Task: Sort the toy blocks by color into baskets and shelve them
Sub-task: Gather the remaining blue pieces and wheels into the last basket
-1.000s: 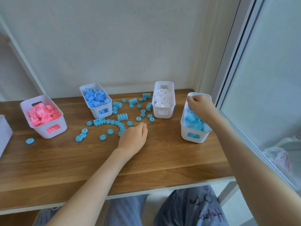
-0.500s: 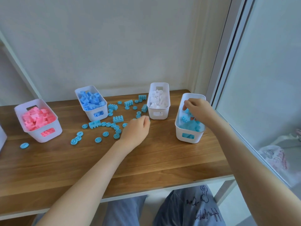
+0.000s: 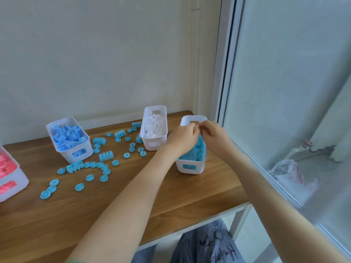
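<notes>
Two hands are meeting over the turquoise basket (image 3: 190, 166): left hand (image 3: 182, 138) and right hand (image 3: 215, 134) are curling fingers, contents hidden, can't tell. Loose turquoise blocks (image 3: 106, 155) are lying on the surface (image 3: 205, 188). Risk: basket is heaping, so dropped pieces could bounce out.

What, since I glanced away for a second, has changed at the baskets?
The left hand left the loose turquoise pieces and swung right to the turquoise basket, meeting the right hand over its far end. Whether either grip holds a piece cannot be seen. The right hand stayed at that basket; the loose pieces, the basket of blue blocks and the basket of white blocks kept their places.
</notes>
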Available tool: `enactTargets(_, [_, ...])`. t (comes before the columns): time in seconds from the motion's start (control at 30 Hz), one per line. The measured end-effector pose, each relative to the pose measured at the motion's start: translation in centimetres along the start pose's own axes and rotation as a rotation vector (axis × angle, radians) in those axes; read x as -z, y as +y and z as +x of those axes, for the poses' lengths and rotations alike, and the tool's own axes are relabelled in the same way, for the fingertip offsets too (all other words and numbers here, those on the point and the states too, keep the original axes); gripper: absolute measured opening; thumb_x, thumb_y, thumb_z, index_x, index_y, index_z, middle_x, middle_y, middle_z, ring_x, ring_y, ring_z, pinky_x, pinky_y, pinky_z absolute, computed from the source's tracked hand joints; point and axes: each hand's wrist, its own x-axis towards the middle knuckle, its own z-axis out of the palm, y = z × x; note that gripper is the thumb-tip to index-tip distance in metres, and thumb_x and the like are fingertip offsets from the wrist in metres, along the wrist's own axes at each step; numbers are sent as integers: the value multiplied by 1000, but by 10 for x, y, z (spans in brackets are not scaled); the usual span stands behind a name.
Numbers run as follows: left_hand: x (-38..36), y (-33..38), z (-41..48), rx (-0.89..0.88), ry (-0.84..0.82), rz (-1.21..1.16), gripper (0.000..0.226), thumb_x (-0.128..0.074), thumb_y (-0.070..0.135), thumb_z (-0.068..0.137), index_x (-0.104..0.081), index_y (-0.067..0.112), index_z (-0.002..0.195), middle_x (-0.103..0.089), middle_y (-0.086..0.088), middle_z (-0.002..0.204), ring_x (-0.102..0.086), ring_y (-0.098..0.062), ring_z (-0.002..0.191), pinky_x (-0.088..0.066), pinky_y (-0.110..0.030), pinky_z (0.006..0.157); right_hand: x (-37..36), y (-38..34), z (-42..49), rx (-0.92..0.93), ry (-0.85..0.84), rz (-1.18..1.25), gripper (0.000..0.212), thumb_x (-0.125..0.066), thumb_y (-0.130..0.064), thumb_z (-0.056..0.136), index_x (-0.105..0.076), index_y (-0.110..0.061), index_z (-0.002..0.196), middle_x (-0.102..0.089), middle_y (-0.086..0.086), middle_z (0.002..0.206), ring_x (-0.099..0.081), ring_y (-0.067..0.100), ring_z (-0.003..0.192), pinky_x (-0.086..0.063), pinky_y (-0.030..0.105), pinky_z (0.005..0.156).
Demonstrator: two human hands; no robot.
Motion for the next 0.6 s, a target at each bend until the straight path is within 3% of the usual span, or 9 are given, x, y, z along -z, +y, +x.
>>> enactTargets(0.13, [2,5,-4,-28,-148,108,26,-28,31,102,-49,22,90,-52,1,76,-47,-10,64,-34,-27,55,0,0,1,-29,22,45,25,-41,-10,96,-60,-15,112,-56,-8,104,-51,6,92,-36,4,68])
enactTargets(0.2, [5,9,-7,-49,-201,140,20,-32,25,102,-50,19,97,-49,3,73,-45,-7,62,-33,-23,55,-4,-5,2,-14,25,81,26,-41,-10,96,-59,-15,113,-61,-4,109,-55,9,95,-43,12,76])
enactTargets(0.27, [8,13,-11,-72,-224,175,17,-35,16,101,-50,15,92,-44,4,68,-39,-6,58,-28,-20,53,-10,-10,2,-7,23,103,27,-40,-10,96,-58,-16,115,-62,-1,114,-57,12,100,-49,23,83])
enactTargets(0.4, [15,9,-21,-73,-260,89,16,-39,20,100,-52,18,91,-48,4,70,-45,-8,64,-33,-20,56,-12,-17,3,-100,1,94,28,-38,-14,96,-57,-16,116,-63,0,108,-57,9,87,-44,18,68])
enactTargets(0.5, [22,-5,-34,-112,-179,10,18,-41,18,100,-58,19,107,-48,10,79,-50,-9,75,-38,-20,60,-14,-25,2,-105,17,52,26,-38,-17,96,-58,-15,113,-62,0,109,-56,12,90,-41,21,73])
enactTargets(0.6, [35,-29,-56,-198,32,-45,23,-41,7,97,-59,17,106,-49,10,91,-49,-8,89,-36,-16,72,-20,-45,-3,6,100,53,23,-41,-14,96,-57,-14,111,-58,-2,109,-52,8,93,-41,21,77])
